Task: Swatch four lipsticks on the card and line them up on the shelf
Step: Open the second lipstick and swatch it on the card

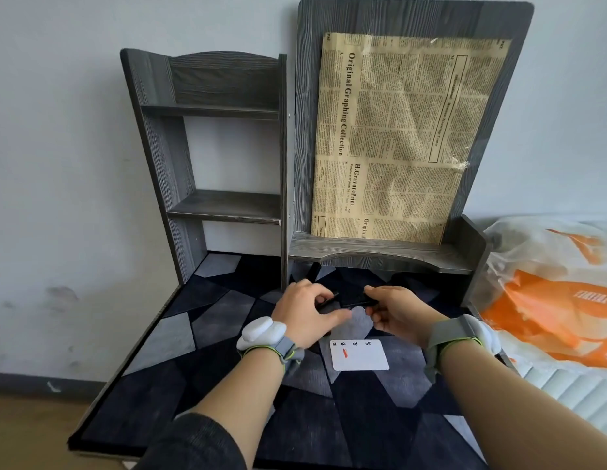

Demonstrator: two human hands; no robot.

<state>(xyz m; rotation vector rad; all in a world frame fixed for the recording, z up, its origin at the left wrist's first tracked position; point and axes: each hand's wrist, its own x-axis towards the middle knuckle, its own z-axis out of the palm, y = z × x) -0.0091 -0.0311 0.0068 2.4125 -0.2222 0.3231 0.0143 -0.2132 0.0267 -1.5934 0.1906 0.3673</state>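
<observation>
1. The left hand [305, 313] has its grip pinched together on a thin black piece [327, 300], thumb under and fingers curled over; whether that piece is a cap or a lipstick cannot be told.
2. The right hand [395, 312] has its grip clamped on a black lipstick [358, 302] that lies level and points toward the left hand.
3. The two black pieces are near each other, apart by a small gap, both above the card [359, 356] and farther from the person than it.
4. The card is white, lies flat on the mat [180, 337], and carries handwritten numbers along its far edge; one red swatch [345, 353] sits under the second number.
5. Each wrist wears a grey band with a white unit [261, 330].
6. The mat, in dark and grey patches, covers the table under the card.
7. Beyond the card stands a grey wooden shelf [224, 206] with two boards on its left part and a low ledge [380, 254] on its right part.
8. A newsprint sheet [407, 137] covers the back panel above the ledge.
9. Right of the card, off the mat, lies an orange and white bag [552, 300].
</observation>
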